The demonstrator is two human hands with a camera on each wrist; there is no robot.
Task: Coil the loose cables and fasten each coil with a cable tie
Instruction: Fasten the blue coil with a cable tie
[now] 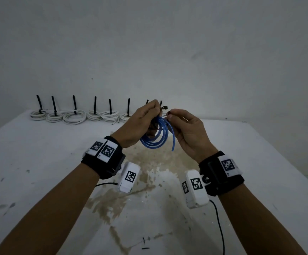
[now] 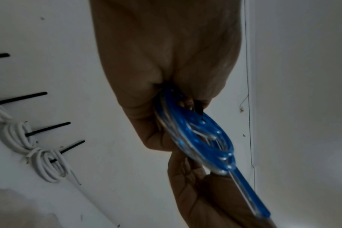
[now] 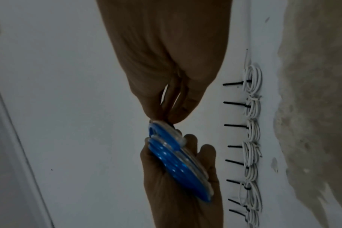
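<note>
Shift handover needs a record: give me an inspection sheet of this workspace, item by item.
Surface: white table, stained brown at the middle, dark specks on it.
Job's things: blue cable coiled, held above the table, one end hanging free; a dark cable tie sits at the top of the coil, whether it is fastened cannot be told.
Clutter: small dark bits at the near edge.
Grippers: left hand grips the coil; right hand pinches at the coil's top, what it pinches is unclear.
Cables: white coils in a row at the far edge, each with a black tie standing up.
Surroundings: bare pale wall.
</note>
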